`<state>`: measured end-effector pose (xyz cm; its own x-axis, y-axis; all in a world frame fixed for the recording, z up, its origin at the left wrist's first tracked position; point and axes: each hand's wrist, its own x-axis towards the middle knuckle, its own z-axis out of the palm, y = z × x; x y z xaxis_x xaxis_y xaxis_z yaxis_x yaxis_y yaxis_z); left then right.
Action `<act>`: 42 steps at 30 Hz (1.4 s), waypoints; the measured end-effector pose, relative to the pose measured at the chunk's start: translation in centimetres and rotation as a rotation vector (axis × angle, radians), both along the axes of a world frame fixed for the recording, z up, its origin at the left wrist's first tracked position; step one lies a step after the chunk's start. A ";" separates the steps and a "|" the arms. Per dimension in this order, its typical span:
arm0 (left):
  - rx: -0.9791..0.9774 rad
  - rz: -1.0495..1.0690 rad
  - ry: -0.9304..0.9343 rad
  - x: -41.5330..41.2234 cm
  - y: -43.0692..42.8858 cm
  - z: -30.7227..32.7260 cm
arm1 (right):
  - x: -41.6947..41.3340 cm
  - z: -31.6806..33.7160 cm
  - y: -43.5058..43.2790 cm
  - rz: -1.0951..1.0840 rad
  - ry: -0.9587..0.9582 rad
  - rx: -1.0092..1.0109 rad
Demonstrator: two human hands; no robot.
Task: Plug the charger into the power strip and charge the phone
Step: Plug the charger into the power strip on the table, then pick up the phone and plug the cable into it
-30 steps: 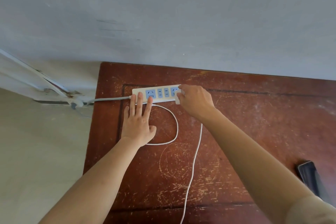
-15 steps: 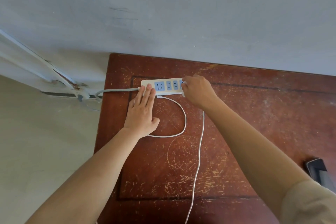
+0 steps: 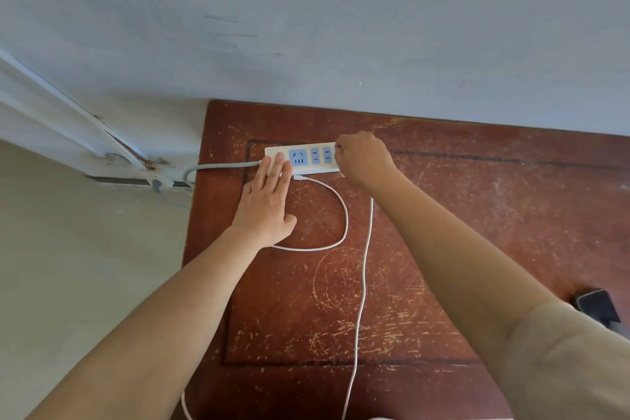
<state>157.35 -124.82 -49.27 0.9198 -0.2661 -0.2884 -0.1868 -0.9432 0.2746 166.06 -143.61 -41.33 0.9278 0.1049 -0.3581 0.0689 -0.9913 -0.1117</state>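
My left hand [image 3: 264, 211] lies flat with the fingers straight, their tips pressing the cord end of the power strip [image 3: 301, 158] down onto the counter [image 3: 477, 215]; that grip is released, holding nothing, only bracing. My right hand [image 3: 364, 160] is bunched over the strip's other end, covering the last socket. I judge it is clenched on the charger, since the white cable [image 3: 363, 283] runs up the counter to it, but the plug itself is hidden under the knuckles, so I cannot tell whether the pins are seated.

To do this step well, I would keep the left fingertips bearing straight down so the strip does not slide toward the wall [image 3: 341, 27], and push the charger square into the socket, without rocking it sideways (a tilted plug tends to bind). I would let go only once the plug body feels flush.

The strip lies flat, sockets facing up, its long axis running left to right and roughly parallel to the wall, with its grey cord [image 3: 221, 167] leaving the left end toward the floor. The cable's free end [image 3: 298, 177] sits just beside the strip's near edge, after a loop. The phone [image 3: 595, 305] lies well apart, at the counter's right edge, partly behind my right sleeve and not yet connected.
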 end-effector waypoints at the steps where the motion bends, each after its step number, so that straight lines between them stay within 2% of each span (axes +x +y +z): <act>1: 0.005 -0.016 0.020 0.2 0.1 0.6 | -0.1 0.4 0.0 -0.008 0.015 -0.004; 3: -0.030 -0.018 0.028 0.2 0.5 1.7 | -0.9 1.0 0.0 -0.023 -0.043 -0.044; 6: -0.084 0.055 -0.054 -1.4 1.5 2.8 | -3.3 1.6 0.5 0.064 -0.353 -0.077; 8: -0.093 0.107 -0.074 -3.5 2.3 2.6 | -5.4 1.5 1.0 0.097 -0.471 0.061; 10: -0.108 0.145 -0.061 -6.0 3.1 2.1 | -7.3 1.3 1.5 0.076 -0.492 0.199; 14: -0.117 0.118 -0.086 -11.3 3.8 0.8 | -12.5 -1.3 3.0 0.077 -0.333 0.169; 18: -0.080 0.065 -0.211 -15.6 4.1 0.1 | -17.9 -4.9 3.2 -0.182 0.017 0.154; 20: -0.071 0.081 -0.227 -16.9 4.2 0.2 | -19.9 -5.8 2.6 -0.216 0.042 0.159; 23: -0.105 0.100 -0.196 -17.6 4.5 0.5 | -21.2 -5.5 2.6 -0.398 -0.002 0.355; 26: -0.150 0.147 -0.199 -18.2 4.8 0.3 | -22.0 -5.3 2.9 -0.583 0.103 0.428; 31: -0.218 0.181 -0.228 -18.9 4.8 -0.8 | -24.1 -5.4 3.2 -0.586 0.198 0.490; 34: -0.298 0.217 -0.199 -19.3 4.6 -0.3 | -24.8 -3.7 3.1 -0.750 0.215 0.765; 37: -0.380 0.265 -0.177 -20.0 4.2 1.0 | -25.3 -0.6 1.0 -0.946 0.185 1.203; 40: -0.433 0.261 -0.189 -20.9 2.3 2.7 | -26.3 2.7 -3.1 -0.999 0.116 1.666; 42: -0.467 0.236 -0.193 -21.8 0.1 3.8 | -27.4 4.1 -6.2 -0.990 0.060 1.787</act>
